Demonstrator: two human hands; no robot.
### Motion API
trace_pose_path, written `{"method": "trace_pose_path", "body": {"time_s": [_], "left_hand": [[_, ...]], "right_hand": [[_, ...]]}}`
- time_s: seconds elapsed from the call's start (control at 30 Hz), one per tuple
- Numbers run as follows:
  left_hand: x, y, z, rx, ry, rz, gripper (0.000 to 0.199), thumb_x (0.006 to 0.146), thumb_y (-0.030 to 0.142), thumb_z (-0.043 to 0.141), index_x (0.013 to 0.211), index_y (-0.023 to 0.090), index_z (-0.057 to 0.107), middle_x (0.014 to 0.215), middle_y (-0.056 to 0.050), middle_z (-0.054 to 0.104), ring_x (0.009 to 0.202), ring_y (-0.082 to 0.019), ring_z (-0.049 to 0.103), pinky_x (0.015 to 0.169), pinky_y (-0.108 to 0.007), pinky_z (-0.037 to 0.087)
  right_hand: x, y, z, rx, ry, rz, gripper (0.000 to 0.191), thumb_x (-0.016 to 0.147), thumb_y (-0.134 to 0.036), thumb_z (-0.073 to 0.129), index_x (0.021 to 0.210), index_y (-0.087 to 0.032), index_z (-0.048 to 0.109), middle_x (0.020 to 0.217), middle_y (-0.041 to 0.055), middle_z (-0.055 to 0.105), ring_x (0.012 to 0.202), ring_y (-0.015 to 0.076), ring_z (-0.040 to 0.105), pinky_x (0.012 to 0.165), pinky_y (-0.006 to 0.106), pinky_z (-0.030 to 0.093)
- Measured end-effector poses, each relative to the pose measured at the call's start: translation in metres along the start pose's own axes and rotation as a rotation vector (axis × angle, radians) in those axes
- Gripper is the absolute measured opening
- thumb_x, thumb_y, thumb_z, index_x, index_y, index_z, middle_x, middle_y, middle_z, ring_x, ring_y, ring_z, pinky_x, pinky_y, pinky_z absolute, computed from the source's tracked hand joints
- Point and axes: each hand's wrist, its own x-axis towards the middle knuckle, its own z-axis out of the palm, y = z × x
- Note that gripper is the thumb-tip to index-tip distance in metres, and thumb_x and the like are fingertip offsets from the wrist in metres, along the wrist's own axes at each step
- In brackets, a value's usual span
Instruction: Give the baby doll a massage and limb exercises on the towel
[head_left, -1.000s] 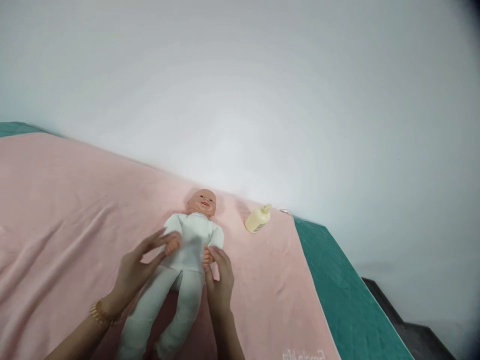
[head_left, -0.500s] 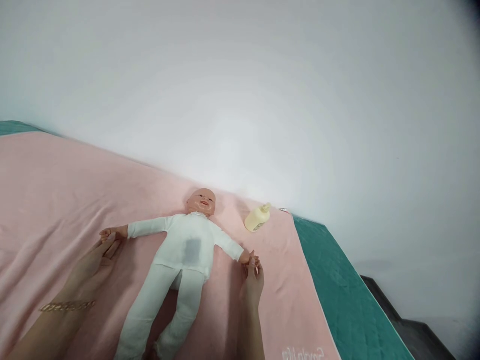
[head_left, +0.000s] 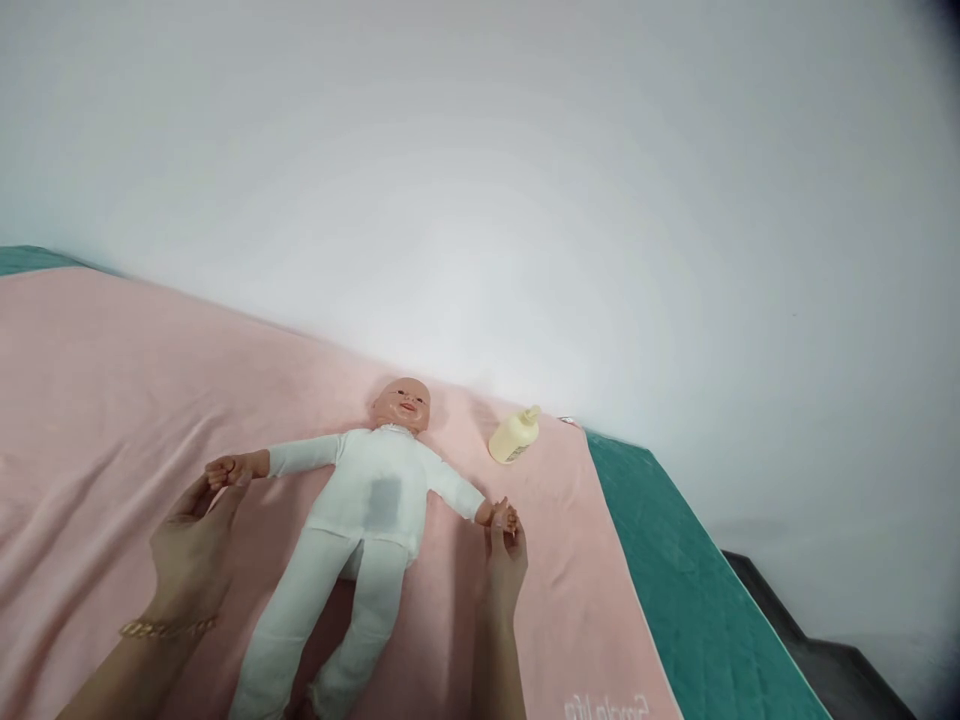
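A baby doll (head_left: 375,490) in a white top and trousers lies on its back, arms stretched out to both sides. A grey rectangular patch marks its chest. My left hand (head_left: 196,545), with a bracelet at the wrist, pinches the doll's hand on the left between thumb and fingers. On the other side, my right hand (head_left: 506,565) grips the doll's other hand by its fingers. The doll's feet are cut off or hidden at the bottom edge.
A pale yellow pump bottle (head_left: 514,437) stands right of the doll's head. Beneath lies a pink blanket (head_left: 135,370) with faint lettering, over a green quilted cover (head_left: 690,570). A white wall (head_left: 480,180) rises behind. Something dark (head_left: 832,670) shows at lower right.
My left hand has turned and shifted slightly right, its thumb and fingers now closed around the doll's hand. My right hand has barely moved.
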Motion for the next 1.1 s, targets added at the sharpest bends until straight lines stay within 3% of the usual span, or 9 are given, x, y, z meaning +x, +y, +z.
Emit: {"method": "trace_pose_path", "body": {"time_s": [0.07,0.17,0.27,0.43,0.53,0.67,0.87,1.0,1.1], "left_hand": [[-0.002,0.006,-0.002,-0.067,0.007,-0.061,0.052,0.072,0.042,0.074,0.118,0.016,0.068,0.111,-0.006,0.072,0.101,-0.028,0.067,0.088,-0.039,0.056],[-0.009,0.010,0.000,0.007,-0.098,0.096,0.048,0.073,0.042,0.072,0.115,0.020,0.070,0.112,-0.003,0.072,0.106,-0.030,0.065,0.093,-0.040,0.054],[-0.014,0.003,0.005,0.238,-0.185,0.402,0.034,0.078,0.044,0.068,0.106,0.025,0.073,0.103,-0.001,0.075,0.096,-0.028,0.069,0.083,-0.040,0.057],[-0.023,-0.013,0.020,0.255,-0.305,1.084,0.020,0.089,0.025,0.059,0.106,0.026,0.070,0.108,-0.003,0.074,0.098,-0.022,0.069,0.085,-0.035,0.053],[-0.030,-0.015,0.028,0.283,-0.360,1.301,0.025,0.090,0.018,0.057,0.111,0.024,0.068,0.112,-0.002,0.073,0.102,-0.020,0.069,0.087,-0.033,0.051],[-0.035,-0.010,0.030,0.314,-0.414,1.405,0.026,0.095,0.019,0.047,0.112,0.021,0.067,0.115,-0.004,0.072,0.105,-0.020,0.067,0.088,-0.033,0.050],[-0.035,-0.005,0.030,0.310,-0.464,1.428,0.028,0.097,0.021,0.043,0.109,0.017,0.068,0.111,-0.006,0.073,0.104,-0.018,0.066,0.089,-0.031,0.049],[-0.035,-0.008,0.031,0.313,-0.452,1.434,0.027,0.097,0.020,0.043,0.109,0.016,0.067,0.111,-0.006,0.073,0.104,-0.018,0.066,0.088,-0.031,0.050],[-0.034,-0.012,0.030,0.312,-0.438,1.415,0.024,0.095,0.017,0.046,0.109,0.018,0.066,0.111,-0.005,0.073,0.104,-0.018,0.066,0.089,-0.032,0.049]], "right_hand": [[-0.008,-0.010,0.006,-0.021,-0.001,-0.059,0.051,0.081,-0.055,0.064,0.112,-0.015,0.066,0.116,0.0099,0.069,0.109,0.0248,0.063,0.092,0.036,0.053],[-0.019,-0.023,0.016,-0.026,-0.026,-0.168,0.050,0.081,-0.049,0.067,0.119,-0.017,0.064,0.122,0.0095,0.067,0.115,0.0246,0.060,0.097,0.037,0.050],[-0.031,-0.025,0.025,-0.108,-0.113,-0.303,0.043,0.083,-0.041,0.066,0.120,-0.018,0.064,0.124,0.0098,0.066,0.116,0.0248,0.060,0.099,0.040,0.049],[-0.052,-0.004,0.042,-0.357,-0.345,-0.736,0.030,0.089,-0.027,0.057,0.117,-0.023,0.068,0.117,0.0082,0.070,0.111,0.0231,0.064,0.098,0.042,0.051],[-0.064,0.011,0.053,-0.468,-0.389,-0.975,0.032,0.092,-0.021,0.052,0.120,-0.028,0.066,0.115,0.0058,0.070,0.111,0.0208,0.064,0.098,0.041,0.052],[-0.072,0.021,0.061,-0.555,-0.380,-1.151,0.033,0.094,-0.018,0.049,0.121,-0.027,0.065,0.112,0.0055,0.071,0.109,0.0203,0.064,0.097,0.041,0.053],[-0.074,0.029,0.064,-0.603,-0.354,-1.230,0.033,0.096,-0.016,0.046,0.122,-0.023,0.064,0.113,0.0073,0.071,0.111,0.0206,0.064,0.100,0.044,0.050],[-0.071,0.026,0.061,-0.617,-0.384,-1.213,0.033,0.097,-0.017,0.045,0.123,-0.022,0.064,0.116,0.0071,0.070,0.113,0.0204,0.063,0.102,0.043,0.049],[-0.064,0.018,0.054,-0.593,-0.421,-1.104,0.033,0.096,-0.021,0.046,0.125,-0.023,0.062,0.121,0.0066,0.068,0.115,0.0207,0.062,0.103,0.044,0.048]]}}
